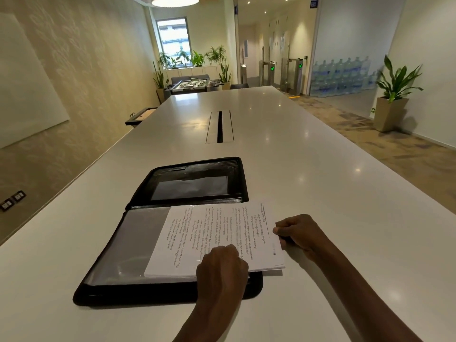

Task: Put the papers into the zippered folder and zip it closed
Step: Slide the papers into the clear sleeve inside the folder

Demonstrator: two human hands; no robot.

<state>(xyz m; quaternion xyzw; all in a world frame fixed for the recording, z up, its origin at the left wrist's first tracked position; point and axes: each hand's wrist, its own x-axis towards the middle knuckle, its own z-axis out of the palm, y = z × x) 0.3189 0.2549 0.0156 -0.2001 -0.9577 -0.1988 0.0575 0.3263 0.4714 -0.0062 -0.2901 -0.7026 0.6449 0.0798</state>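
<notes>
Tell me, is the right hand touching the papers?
Touching. The head view shows the right hand pinching the right edge of the papers with its fingers, no gap showing.

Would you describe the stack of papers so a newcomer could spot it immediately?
On the long white table, a black zippered folder lies open nearest the camera. The papers rest on its near half, overhanging its right edge, gripped by both hands: the only white, printed sheets there.

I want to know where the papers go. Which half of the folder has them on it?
The near half of the zippered folder holds the papers; the far half has none.
</notes>
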